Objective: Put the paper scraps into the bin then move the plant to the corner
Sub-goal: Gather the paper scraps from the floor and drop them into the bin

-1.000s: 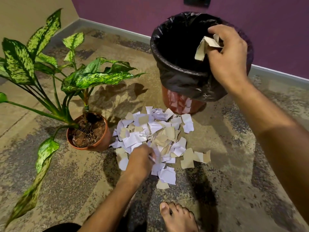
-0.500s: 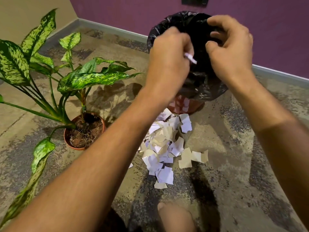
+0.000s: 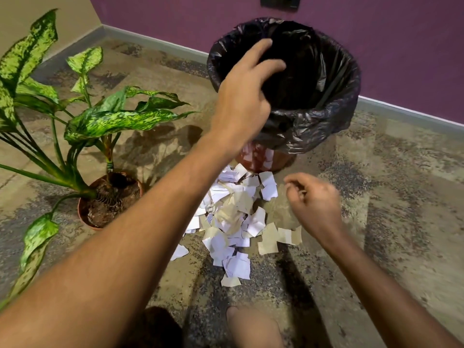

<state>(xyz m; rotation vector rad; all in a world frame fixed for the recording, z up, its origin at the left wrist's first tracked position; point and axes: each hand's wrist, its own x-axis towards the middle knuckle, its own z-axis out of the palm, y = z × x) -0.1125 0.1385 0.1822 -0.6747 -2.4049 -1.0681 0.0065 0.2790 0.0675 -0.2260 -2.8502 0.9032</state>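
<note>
While a bare foot [image 3: 253, 325] shows at six o'clock, most of the paper scraps [image 3: 236, 219] lie heaped on the mottled floor [image 3: 389, 222] just beyond it, so binning looks far from finished; the right hand [image 3: 317, 204], loosely curled and empty, hovers at four o'clock of the heap; the plant [image 3: 110, 197] stands unmoved at nine o'clock; farther off, the left hand [image 3: 247, 96] spreads released over the black-lined bin [image 3: 334, 121] at twelve; purple wall [image 3: 175, 18] and corner lie beyond.

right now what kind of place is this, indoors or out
Probably a room corner in a home: a purple wall with a grey skirting board, a switch plate on the wall, a mottled stone floor and a lined bin.
</note>
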